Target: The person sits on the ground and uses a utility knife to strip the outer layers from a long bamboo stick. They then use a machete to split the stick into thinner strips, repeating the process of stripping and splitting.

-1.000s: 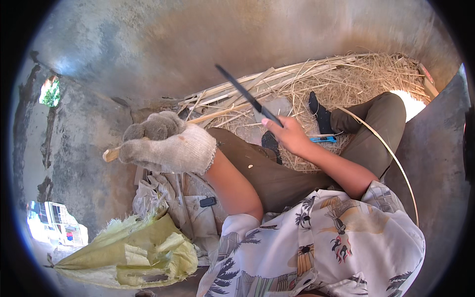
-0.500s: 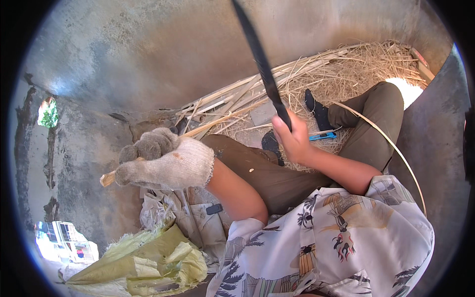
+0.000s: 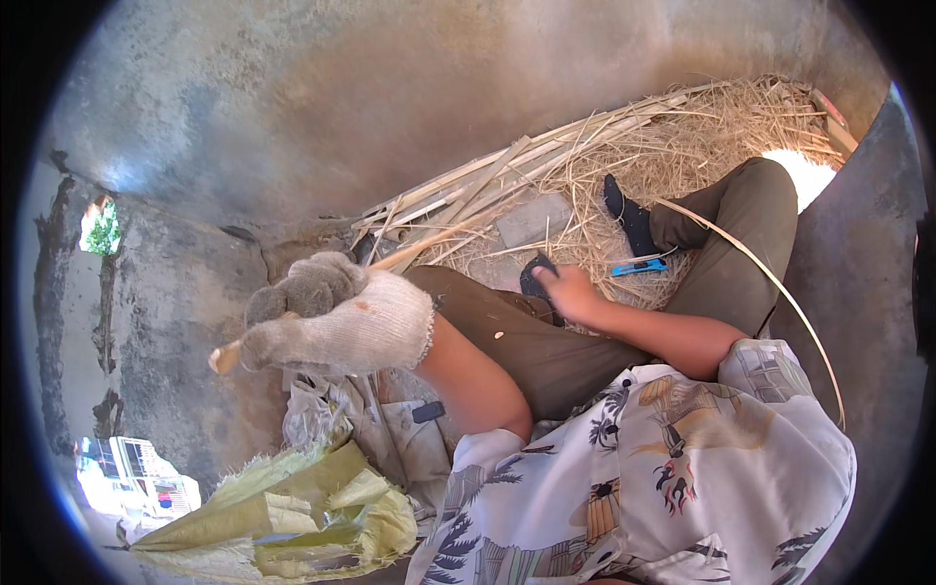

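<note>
Across the upper half of the frame, a grey concrete floor (image 3: 409,107) is spreading out, with a heap of straw and split cane strips (image 3: 624,166) lying toward the upper right. At lower left a yellow-green woven sack (image 3: 283,517) is lying crumpled. Left of centre, the left hand (image 3: 331,317), wearing a dirty knit glove, is gripping a pale cane stick (image 3: 226,357), its fingers (image 3: 302,291) curled tightly around it; the stick's cut end is poking out to the lower left. At centre, the bare right hand (image 3: 570,292) is resting on the knee, fingers pressed down over a dark object (image 3: 536,273) that I cannot identify. Just right, a small blue utility knife (image 3: 639,265) is lying on the straw.
</note>
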Available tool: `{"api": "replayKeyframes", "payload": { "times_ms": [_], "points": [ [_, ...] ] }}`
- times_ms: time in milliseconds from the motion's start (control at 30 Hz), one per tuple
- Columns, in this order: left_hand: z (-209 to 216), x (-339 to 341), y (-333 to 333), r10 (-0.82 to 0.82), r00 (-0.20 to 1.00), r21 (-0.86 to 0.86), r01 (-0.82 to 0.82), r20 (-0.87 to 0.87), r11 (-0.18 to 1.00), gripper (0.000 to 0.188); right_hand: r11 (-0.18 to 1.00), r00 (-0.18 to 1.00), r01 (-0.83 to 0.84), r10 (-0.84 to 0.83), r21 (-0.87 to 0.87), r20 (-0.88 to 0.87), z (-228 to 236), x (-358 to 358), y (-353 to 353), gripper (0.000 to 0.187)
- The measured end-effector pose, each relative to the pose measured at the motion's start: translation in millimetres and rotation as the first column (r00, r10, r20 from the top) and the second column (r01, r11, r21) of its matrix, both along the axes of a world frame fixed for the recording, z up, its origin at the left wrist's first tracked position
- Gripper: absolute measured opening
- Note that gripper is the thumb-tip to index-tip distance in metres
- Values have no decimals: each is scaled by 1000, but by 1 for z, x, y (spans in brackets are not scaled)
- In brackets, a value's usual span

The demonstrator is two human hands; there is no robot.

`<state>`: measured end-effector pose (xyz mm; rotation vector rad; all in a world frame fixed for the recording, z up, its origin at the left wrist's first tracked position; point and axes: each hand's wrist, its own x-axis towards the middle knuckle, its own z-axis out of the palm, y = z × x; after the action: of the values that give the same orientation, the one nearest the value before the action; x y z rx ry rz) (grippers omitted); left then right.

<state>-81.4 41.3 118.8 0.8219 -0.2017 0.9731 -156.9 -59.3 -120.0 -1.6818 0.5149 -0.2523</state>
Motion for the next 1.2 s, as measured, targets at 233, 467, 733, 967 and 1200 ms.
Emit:
{"api": "replayKeyframes", "payload": {
  "times_ms": [233, 467, 733, 967, 1200],
  "points": [
    [-1, 7, 18, -89, 996, -91, 92, 29, 992, 38, 996, 902, -24, -18, 91, 432, 54, -4, 12, 35],
    [-4, 25, 28, -50, 998, -9, 50, 36, 999, 45, 991, 996, -76, 80, 109, -34, -3, 15, 8, 36],
    [-17, 30, 19, -448, 879, 148, 427, 163, 892, 48, 980, 927, 63, -128, 190, 352, 43, -5, 15, 42],
    [-6, 19, 29, -368, 917, 212, 333, 153, 919, 52, 1000, 974, 9, -4, -21, 227, 57, -7, 8, 41],
    [-9, 16, 16, -398, 897, 264, 343, 193, 901, 49, 996, 977, 17, 2, -86, 211, -10, 4, 22, 37]
  ]
}}
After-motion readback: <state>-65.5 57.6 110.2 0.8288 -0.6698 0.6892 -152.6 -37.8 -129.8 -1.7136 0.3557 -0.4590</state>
